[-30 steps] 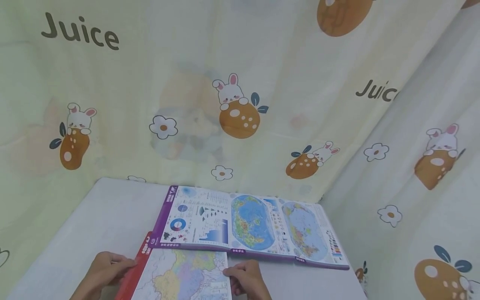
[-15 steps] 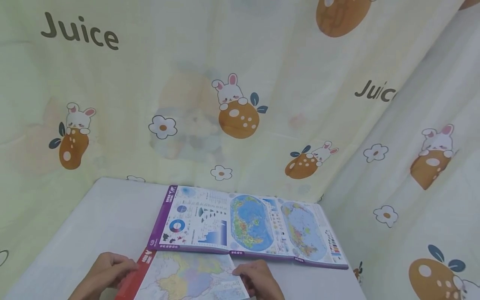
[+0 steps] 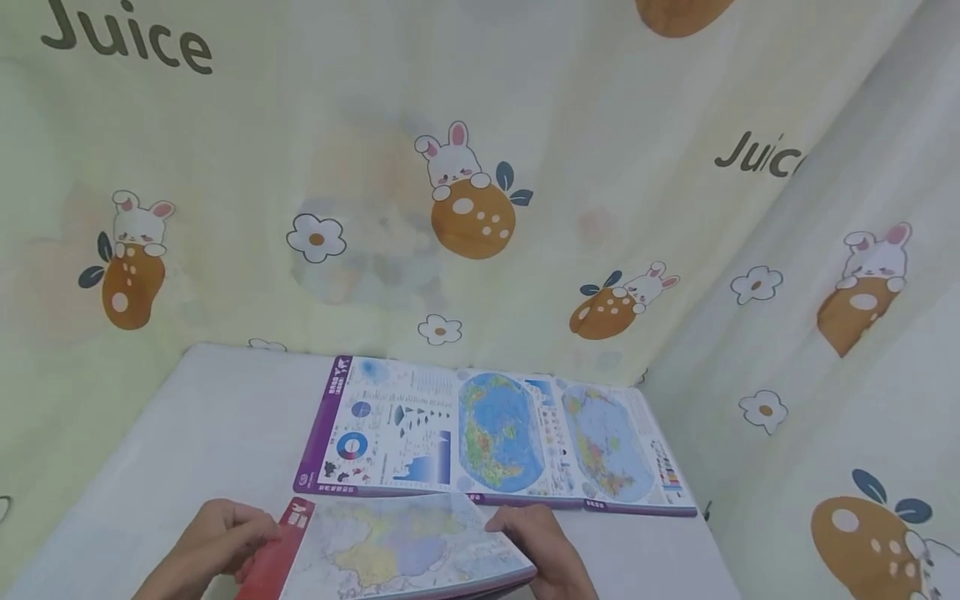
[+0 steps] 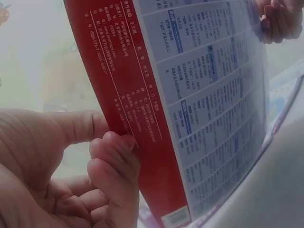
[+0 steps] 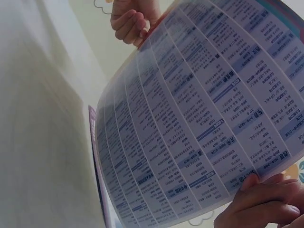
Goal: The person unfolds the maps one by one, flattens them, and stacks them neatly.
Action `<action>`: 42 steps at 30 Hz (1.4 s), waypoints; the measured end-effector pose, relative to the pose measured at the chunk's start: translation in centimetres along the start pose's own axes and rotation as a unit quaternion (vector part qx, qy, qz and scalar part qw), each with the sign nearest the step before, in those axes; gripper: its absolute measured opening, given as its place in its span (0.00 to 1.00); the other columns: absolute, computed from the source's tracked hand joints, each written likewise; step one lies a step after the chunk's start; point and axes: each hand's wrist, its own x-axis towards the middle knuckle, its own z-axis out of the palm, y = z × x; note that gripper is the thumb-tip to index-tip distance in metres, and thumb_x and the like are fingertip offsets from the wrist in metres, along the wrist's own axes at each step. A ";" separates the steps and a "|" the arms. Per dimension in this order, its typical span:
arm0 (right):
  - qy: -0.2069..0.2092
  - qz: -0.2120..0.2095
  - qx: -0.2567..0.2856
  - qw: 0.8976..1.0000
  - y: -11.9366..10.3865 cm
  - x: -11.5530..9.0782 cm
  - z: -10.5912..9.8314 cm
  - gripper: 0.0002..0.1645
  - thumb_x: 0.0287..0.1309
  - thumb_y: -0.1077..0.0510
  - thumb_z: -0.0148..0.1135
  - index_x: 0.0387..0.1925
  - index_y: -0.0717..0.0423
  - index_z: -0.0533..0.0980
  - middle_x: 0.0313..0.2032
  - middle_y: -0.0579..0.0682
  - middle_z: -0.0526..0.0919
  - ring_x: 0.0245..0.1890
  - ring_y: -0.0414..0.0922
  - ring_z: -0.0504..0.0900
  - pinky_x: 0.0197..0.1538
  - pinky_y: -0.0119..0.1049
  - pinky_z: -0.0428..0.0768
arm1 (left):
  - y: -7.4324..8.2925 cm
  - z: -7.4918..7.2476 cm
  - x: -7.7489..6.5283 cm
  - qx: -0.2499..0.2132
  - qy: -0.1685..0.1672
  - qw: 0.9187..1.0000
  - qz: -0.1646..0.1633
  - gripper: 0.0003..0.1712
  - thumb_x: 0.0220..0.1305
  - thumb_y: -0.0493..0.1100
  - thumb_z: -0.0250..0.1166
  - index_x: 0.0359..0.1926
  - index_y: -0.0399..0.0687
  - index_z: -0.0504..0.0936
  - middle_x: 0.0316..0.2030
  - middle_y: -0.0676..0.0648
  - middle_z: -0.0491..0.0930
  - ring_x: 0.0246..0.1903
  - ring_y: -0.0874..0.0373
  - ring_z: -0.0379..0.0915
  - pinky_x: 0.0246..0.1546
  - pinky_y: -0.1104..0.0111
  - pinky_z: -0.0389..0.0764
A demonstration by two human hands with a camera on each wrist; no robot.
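A folding map [image 3: 405, 542] with a red strip along its left side is held up near the bottom of the head view. My left hand [image 3: 217, 542] pinches that red strip [image 4: 142, 118] between thumb and fingers. At the opposite edge, my right hand [image 3: 543, 550] grips the map, thumb on top. Several layered panel edges show beside this hand. Both wrist views show the underside, printed with rows of text in blue-banded columns [image 5: 190, 114]. Just beyond lies a purple-edged world map [image 3: 416, 433], spread flat in several panels with charts and two world maps.
A white-covered table [image 3: 202, 425] carries the maps. Behind it and at the right hang pale curtains [image 3: 360, 142] printed with rabbits, oranges and flowers. The purple-edged map lies against the far side of the table.
My right hand has moved to the right with the map's edge, and the map has tilted so that its layered edge shows. The left hand keeps its pinch. The head view has shifted slightly.
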 end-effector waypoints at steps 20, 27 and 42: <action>0.069 -0.031 -0.004 0.997 -0.8 2.6 -1.8 0.12 0.67 0.59 0.70 0.28 0.55 0.90 0.15 0.40 0.76 0.18 0.36 0.73 0.29 0.29 0.73 | 2.6 1.6 4.9 0.042 0.145 0.987 0.061 0.15 0.73 0.45 0.71 0.42 0.32 0.89 0.32 0.46 0.93 0.29 0.60 0.84 0.35 0.69 0.87; 0.139 -0.021 -0.042 0.989 0.6 4.7 -2.7 0.13 0.63 0.56 0.74 0.36 0.64 0.91 0.20 0.42 0.83 0.23 0.39 0.78 0.31 0.30 0.76 | 1.5 2.6 8.6 0.024 0.146 0.983 0.111 0.13 0.73 0.40 0.72 0.43 0.29 0.87 0.33 0.42 0.91 0.30 0.57 0.88 0.35 0.68 0.91; 0.238 -0.049 -0.077 0.967 0.8 9.0 -4.6 0.10 0.66 0.60 0.74 0.41 0.66 0.90 0.30 0.50 0.89 0.31 0.44 0.81 0.39 0.33 0.80 | 2.3 4.9 16.2 0.109 0.202 0.964 0.136 0.09 0.72 0.37 0.71 0.41 0.32 0.88 0.31 0.42 0.89 0.27 0.56 0.86 0.31 0.68 0.89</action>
